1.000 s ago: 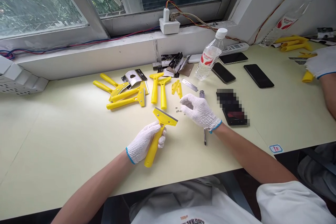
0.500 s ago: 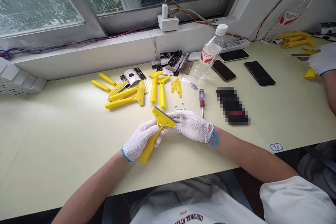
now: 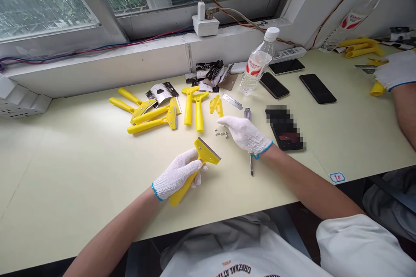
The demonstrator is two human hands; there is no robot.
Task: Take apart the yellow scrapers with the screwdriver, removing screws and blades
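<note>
My left hand, in a white knit glove, is closed round the handle of a yellow scraper. Its head with a metal blade points up and right. My right hand, also gloved, holds nothing visible; its fingers stretch left beside two yellow plates and over the table near several small screws. A screwdriver lies partly hidden beneath that hand. Behind the plates is a loose metal blade. Two yellow handles lie to the left of the plates.
Several scrapers lie at left by torn packaging. More packaging is at the back. A water bottle, phones and a blurred dark object stand or lie at right. Another person's gloved hand is far right.
My right hand has left the scraper head and moved up and right, over the screwdriver. The screwdriver's tip now lies nearer the front edge. My left hand still holds the scraper.
</note>
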